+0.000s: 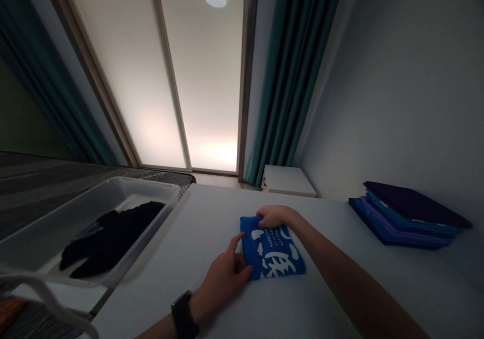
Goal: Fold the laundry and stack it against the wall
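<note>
A folded blue cloth with white print (273,255) lies flat on the white table (272,303). My left hand (224,276), with a dark watch on the wrist, rests at the cloth's near left corner; the thumb and fingers pinch its edge. My right hand (275,216) lies on the cloth's far edge, fingers curled over and pressing it down.
A stack of folded blue and purple cloths (408,214) sits at the right by the wall. A clear plastic bin (94,228) with dark clothing (113,238) stands at the left. Behind are a small white cabinet (288,180), teal curtains and a lit sliding door.
</note>
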Action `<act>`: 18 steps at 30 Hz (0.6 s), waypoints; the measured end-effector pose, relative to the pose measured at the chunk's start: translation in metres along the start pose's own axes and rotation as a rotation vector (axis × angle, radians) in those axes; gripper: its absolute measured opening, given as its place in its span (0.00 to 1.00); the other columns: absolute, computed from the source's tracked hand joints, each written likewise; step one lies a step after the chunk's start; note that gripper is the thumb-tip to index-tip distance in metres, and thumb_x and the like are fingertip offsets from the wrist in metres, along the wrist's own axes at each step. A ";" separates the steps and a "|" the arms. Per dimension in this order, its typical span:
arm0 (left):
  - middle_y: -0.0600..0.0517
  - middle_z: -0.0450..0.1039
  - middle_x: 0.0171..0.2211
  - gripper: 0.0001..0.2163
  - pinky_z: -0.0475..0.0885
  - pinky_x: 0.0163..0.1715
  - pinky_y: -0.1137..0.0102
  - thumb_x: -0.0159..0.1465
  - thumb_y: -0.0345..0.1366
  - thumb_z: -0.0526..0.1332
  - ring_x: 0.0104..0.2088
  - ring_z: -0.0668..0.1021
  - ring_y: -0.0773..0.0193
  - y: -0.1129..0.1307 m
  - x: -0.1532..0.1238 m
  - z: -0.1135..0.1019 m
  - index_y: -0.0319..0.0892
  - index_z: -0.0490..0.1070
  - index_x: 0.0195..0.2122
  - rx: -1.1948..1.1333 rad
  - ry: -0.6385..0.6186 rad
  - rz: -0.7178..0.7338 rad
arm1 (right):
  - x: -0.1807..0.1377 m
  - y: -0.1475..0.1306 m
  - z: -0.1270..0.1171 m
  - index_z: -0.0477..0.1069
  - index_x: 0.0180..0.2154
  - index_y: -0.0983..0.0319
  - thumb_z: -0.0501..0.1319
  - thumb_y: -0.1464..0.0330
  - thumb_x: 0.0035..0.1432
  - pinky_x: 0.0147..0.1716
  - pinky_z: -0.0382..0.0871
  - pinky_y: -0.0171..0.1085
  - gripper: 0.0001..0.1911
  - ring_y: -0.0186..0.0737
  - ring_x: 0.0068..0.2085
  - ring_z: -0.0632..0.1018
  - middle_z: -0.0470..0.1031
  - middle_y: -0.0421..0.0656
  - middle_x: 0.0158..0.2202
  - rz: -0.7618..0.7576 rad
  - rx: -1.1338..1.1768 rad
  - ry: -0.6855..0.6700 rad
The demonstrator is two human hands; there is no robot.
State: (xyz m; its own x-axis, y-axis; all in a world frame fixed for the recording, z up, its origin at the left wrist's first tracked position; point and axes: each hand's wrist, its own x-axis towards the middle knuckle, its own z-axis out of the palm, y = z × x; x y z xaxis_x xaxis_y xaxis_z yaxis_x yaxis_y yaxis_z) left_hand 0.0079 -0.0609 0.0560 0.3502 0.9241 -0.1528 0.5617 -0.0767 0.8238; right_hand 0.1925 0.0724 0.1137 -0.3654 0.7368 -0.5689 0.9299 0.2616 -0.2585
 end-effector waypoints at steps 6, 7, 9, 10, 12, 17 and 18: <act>0.56 0.76 0.30 0.35 0.69 0.33 0.68 0.58 0.35 0.61 0.31 0.77 0.62 -0.010 -0.022 0.001 0.45 0.48 0.65 0.004 -0.099 0.005 | -0.027 -0.012 0.027 0.72 0.48 0.63 0.56 0.63 0.56 0.38 0.71 0.43 0.20 0.49 0.43 0.78 0.76 0.50 0.46 -0.018 -0.022 0.038; 0.56 0.76 0.30 0.34 0.69 0.33 0.68 0.58 0.35 0.60 0.31 0.77 0.61 -0.011 -0.028 -0.001 0.45 0.48 0.65 -0.003 -0.126 0.006 | -0.032 -0.013 0.032 0.72 0.48 0.63 0.55 0.61 0.57 0.37 0.71 0.43 0.20 0.49 0.43 0.78 0.76 0.50 0.45 -0.033 -0.008 0.042; 0.56 0.77 0.29 0.32 0.69 0.32 0.69 0.61 0.37 0.58 0.30 0.78 0.62 -0.011 -0.035 -0.009 0.45 0.48 0.66 -0.025 -0.172 0.013 | -0.039 -0.012 0.041 0.72 0.47 0.62 0.53 0.55 0.59 0.36 0.71 0.42 0.23 0.48 0.42 0.78 0.77 0.49 0.44 -0.054 0.045 0.063; 0.56 0.77 0.29 0.30 0.69 0.32 0.69 0.63 0.39 0.57 0.29 0.78 0.62 -0.010 -0.035 -0.014 0.45 0.48 0.65 -0.034 -0.188 0.020 | -0.041 -0.011 0.045 0.72 0.47 0.62 0.51 0.52 0.60 0.35 0.71 0.42 0.25 0.48 0.42 0.78 0.76 0.49 0.44 -0.060 0.069 0.078; 0.56 0.78 0.29 0.24 0.69 0.31 0.69 0.66 0.42 0.53 0.28 0.78 0.63 -0.008 -0.028 -0.027 0.44 0.53 0.63 -0.010 -0.195 0.041 | -0.042 -0.008 0.048 0.72 0.46 0.62 0.48 0.51 0.62 0.35 0.70 0.41 0.26 0.47 0.42 0.77 0.76 0.49 0.44 -0.073 0.087 0.108; 0.52 0.77 0.30 0.17 0.67 0.33 0.69 0.69 0.44 0.47 0.31 0.77 0.61 -0.002 0.026 -0.049 0.43 0.66 0.53 0.354 0.036 0.164 | -0.032 -0.001 0.043 0.72 0.45 0.64 0.47 0.56 0.65 0.36 0.68 0.38 0.23 0.44 0.41 0.77 0.76 0.49 0.43 -0.170 0.052 0.092; 0.51 0.77 0.33 0.16 0.67 0.35 0.68 0.69 0.44 0.48 0.34 0.78 0.60 -0.002 0.037 -0.049 0.44 0.68 0.51 0.429 0.056 0.190 | -0.030 0.000 0.041 0.72 0.45 0.64 0.48 0.56 0.65 0.36 0.67 0.37 0.23 0.44 0.41 0.77 0.77 0.49 0.43 -0.181 0.055 0.074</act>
State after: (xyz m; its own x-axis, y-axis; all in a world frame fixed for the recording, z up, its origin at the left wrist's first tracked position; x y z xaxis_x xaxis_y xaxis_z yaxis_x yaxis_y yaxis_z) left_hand -0.0167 -0.0079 0.0759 0.4427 0.8965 0.0186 0.7544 -0.3836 0.5327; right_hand 0.2021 0.0246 0.0985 -0.5207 0.7253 -0.4503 0.8447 0.3612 -0.3950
